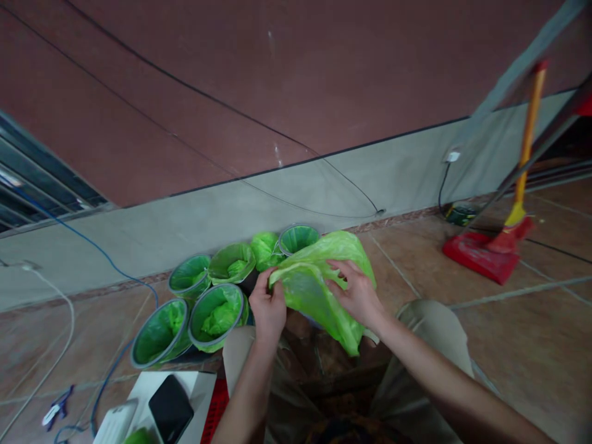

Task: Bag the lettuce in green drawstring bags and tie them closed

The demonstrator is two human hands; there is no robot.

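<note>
I hold a thin green plastic bag in front of my knees. My left hand pinches its left edge, fingers closed on the film. My right hand grips the bag's right side, with fingers curled over the opened mouth. Just behind the bag stand several small grey-rimmed bins lined with green bags, grouped on the tiled floor against the wall.
A red dustpan with a yellow-handled broom rests at the right. Cables run along the wall and floor at the left. A black phone lies on white paper near my left knee. A wall socket sits at the right.
</note>
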